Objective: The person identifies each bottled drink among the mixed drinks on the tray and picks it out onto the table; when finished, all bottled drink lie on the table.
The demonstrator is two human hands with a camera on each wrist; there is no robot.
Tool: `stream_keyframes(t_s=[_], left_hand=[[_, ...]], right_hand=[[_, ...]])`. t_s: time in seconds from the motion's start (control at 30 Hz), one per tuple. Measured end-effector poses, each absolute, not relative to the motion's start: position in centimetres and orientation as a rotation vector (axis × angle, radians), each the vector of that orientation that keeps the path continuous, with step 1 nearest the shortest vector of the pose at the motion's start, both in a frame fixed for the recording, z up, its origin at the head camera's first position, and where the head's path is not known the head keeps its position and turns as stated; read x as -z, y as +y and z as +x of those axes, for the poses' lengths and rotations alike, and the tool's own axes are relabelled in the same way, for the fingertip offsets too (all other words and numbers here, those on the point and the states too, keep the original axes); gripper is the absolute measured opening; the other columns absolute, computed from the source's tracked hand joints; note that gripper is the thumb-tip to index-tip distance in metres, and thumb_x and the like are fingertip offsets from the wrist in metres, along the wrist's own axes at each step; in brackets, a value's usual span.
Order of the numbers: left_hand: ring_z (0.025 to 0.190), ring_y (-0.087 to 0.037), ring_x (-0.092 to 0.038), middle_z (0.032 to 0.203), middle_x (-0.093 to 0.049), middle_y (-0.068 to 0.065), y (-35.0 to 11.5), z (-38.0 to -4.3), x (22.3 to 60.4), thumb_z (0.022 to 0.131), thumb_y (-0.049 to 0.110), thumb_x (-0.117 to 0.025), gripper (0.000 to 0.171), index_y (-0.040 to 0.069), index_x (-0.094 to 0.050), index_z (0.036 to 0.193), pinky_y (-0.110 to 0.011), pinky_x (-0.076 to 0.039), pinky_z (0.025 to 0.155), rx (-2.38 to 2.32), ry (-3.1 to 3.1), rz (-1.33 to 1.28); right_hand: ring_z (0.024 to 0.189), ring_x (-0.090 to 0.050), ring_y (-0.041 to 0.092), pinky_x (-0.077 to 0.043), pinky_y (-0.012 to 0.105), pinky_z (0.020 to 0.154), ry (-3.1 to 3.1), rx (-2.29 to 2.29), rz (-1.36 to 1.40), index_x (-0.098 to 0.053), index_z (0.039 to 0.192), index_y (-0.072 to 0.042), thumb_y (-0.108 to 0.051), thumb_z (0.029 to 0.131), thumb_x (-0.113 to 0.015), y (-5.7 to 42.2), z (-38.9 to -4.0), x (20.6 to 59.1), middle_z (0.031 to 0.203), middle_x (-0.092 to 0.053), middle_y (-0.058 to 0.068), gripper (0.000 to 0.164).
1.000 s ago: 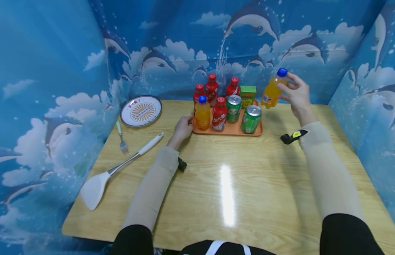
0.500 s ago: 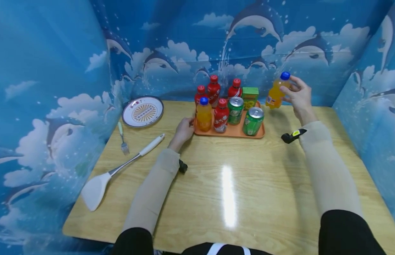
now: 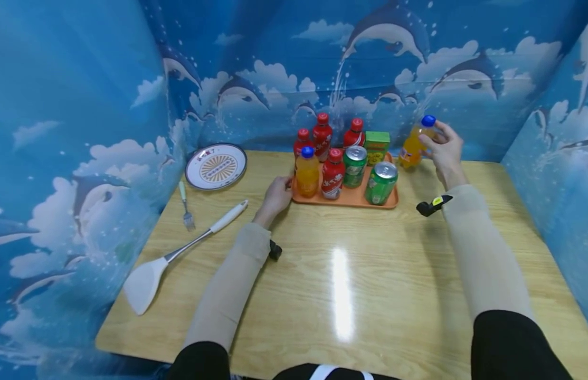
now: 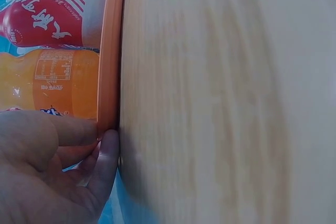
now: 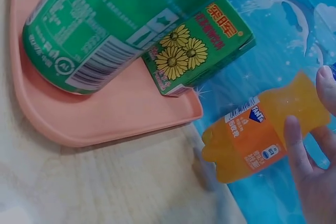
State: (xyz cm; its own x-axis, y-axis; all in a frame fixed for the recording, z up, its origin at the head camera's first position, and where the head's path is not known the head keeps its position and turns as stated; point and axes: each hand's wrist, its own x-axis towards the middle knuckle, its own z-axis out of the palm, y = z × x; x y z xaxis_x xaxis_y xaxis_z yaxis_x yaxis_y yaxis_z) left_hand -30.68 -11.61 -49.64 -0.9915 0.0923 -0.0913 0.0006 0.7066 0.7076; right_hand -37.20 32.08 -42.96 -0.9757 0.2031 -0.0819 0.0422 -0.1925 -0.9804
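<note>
My right hand (image 3: 447,154) pinches an orange Fanta bottle (image 3: 410,150) near its blue-capped neck, just right of the tray. The bottle leans; whether its base touches the table I cannot tell. With thumb and fingers, my left hand (image 4: 58,156) holds the left front corner of the orange tray (image 4: 109,51). Along the tray's front are another Fanta bottle (image 3: 307,174), a red bottle (image 3: 333,177) and a green can (image 3: 381,184). Behind them appear a second green can (image 3: 354,168), a green drink carton (image 5: 197,51) and more red bottles (image 3: 322,136), their lower parts partly hidden.
On the table's left side lie a patterned oval plate (image 3: 216,167), a fork (image 3: 187,211) and a white-headed spatula (image 3: 147,282). A dolphin-print curtain (image 3: 275,63) stands behind and on both sides of the wooden table (image 3: 394,285).
The right hand has lowered the Fanta bottle toward the table beside the tray. My left hand keeps its hold on the tray corner. The head view has shifted slightly.
</note>
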Motion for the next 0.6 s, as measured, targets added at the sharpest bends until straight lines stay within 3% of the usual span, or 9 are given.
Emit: stream_keyframes(t_s=[0.47,0.6], left_hand=[[0.137,-0.034,-0.055,0.142,-0.057,-0.021,-11.2,-30.5,49.5,0.102,0.002,-0.055,0.055,0.003,-0.049,0.156,-0.046,-0.042,0.122,-1.154,2.777,0.051],[0.137,-0.035,-0.054,0.142,-0.056,-0.021,-11.4,-30.5,49.4,0.101,0.000,-0.056,0.056,0.003,-0.049,0.156,-0.047,-0.042,0.122,-1.182,2.760,0.031]], right_hand=[[0.127,-0.059,0.014,-0.061,0.019,0.075,-1.935,-2.312,-0.366,-0.057,0.151,-0.030,-0.020,0.091,-0.078,32.2,-37.2,44.2,0.161,-0.053,0.005,0.065],[0.138,-0.055,0.020,-0.062,0.020,0.074,-1.975,-2.307,-0.323,-0.053,0.154,-0.029,-0.021,0.093,-0.076,32.1,-36.9,44.2,0.165,-0.048,0.006,0.066]])
